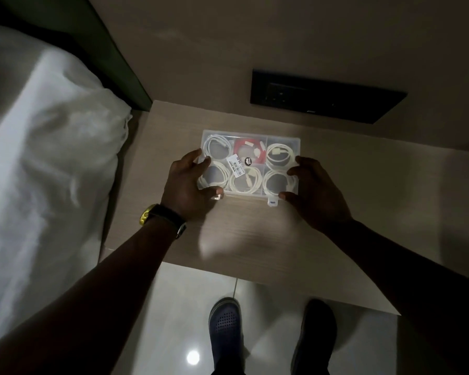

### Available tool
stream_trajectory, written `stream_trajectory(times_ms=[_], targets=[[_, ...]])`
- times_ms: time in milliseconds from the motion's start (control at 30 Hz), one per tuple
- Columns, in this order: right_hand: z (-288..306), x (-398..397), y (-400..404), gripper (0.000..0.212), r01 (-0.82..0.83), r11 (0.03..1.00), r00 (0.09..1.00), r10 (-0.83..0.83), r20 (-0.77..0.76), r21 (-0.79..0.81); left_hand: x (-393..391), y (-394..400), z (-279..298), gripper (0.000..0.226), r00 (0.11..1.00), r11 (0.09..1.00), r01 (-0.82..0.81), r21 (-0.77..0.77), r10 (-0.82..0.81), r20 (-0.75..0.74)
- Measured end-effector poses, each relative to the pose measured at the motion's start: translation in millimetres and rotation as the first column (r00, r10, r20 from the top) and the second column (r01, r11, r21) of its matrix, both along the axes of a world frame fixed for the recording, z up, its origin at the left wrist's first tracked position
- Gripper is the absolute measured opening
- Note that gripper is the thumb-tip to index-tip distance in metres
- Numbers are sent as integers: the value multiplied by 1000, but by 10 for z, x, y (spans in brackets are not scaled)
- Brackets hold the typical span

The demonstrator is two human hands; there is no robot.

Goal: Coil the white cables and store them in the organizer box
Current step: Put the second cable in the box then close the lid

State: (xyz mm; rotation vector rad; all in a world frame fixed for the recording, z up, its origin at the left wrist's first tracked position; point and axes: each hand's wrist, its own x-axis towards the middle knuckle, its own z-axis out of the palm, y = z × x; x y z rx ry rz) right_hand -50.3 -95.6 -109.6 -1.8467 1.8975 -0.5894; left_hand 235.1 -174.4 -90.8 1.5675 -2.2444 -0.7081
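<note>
Box: the clear plastic six-compartment organizer box [251, 136] sits lid-shut on the pale wood-grain bedside table [336, 212], just below the black wall socket panel [325, 96].
Cables: five coiled white cables [278, 155] fill the left and right compartments of the far row and all three of the near row; a red cable [248, 148] lies in the far middle one.
Label: a white barcode sticker [234, 166] sits on the lid.
Left hand: the left hand [190, 185], black-strapped gold watch [160, 215] on its wrist, presses the box's left end, thumb on the near corner.
Right hand: the right hand [312, 190] cups the right end, thumb by the white latch [272, 201].
Grip: both hands clamp the box between them.
Surroundings: white bedding [46, 158] on the left, dark clogs [225, 328] on the glossy tiled floor [173, 307].
</note>
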Motion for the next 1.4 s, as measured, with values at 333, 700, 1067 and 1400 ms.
stream_trajectory(times_ms=[333, 700, 1067, 1400], targets=[[18, 177, -12, 86, -53, 997, 972, 66, -225, 62, 51, -139, 57, 76, 981, 988, 157, 10, -157, 109], [-92, 132, -42, 85, -128, 991, 913, 129, -388, 29, 91, -147, 7, 82, 980, 987, 162, -1, -161, 118], [-193, 40, -89, 85, -236, 971, 862, 185, -472, -50, 148, -108, -164, 81, 927, 937, 321, -141, -280, 249], [-217, 62, -37, 93, -31, 999, 994, 28, -105, -27, 195, -173, -134, 93, 980, 980, 196, -16, -196, 41]])
